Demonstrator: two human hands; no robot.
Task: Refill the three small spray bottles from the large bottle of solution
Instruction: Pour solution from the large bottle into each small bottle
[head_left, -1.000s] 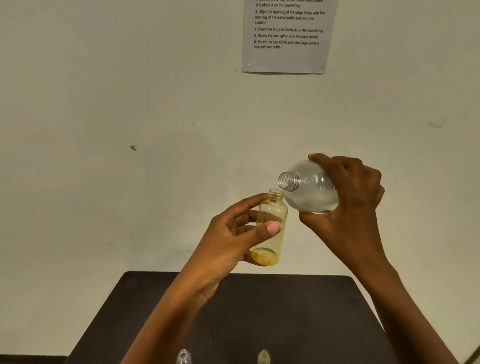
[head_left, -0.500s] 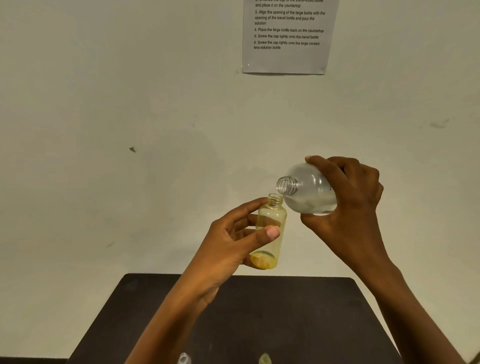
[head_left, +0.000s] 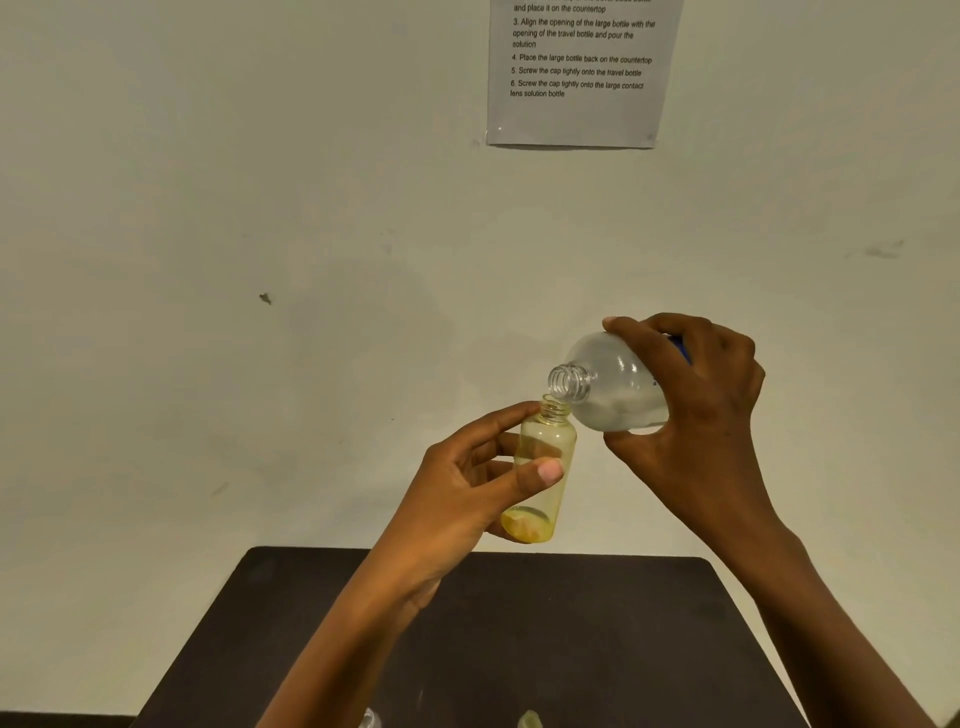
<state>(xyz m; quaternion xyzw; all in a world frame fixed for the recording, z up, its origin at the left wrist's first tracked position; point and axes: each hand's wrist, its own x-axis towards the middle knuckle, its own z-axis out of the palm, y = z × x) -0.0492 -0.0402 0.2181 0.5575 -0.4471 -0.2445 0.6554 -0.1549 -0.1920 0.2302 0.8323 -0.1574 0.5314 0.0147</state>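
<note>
My left hand (head_left: 467, 483) holds a small yellow-tinted bottle (head_left: 543, 467) upright between thumb and fingers, above the far edge of the dark table; its neck is uncapped. My right hand (head_left: 696, 405) grips the large clear bottle (head_left: 613, 384), tilted on its side with its open threaded mouth just above the small bottle's neck. Clear liquid lies in the lower side of the large bottle. At the bottom edge of the view show the tops of two more small bottles, one clear (head_left: 370, 719) and one yellowish (head_left: 530, 719).
The dark table (head_left: 597, 649) stands against a pale wall. A printed instruction sheet (head_left: 576, 73) hangs on the wall above the hands.
The large bottle's mouth has come down and closer to the small bottle's neck, and the bottle tilts a little more. Both hands sit slightly lower in view.
</note>
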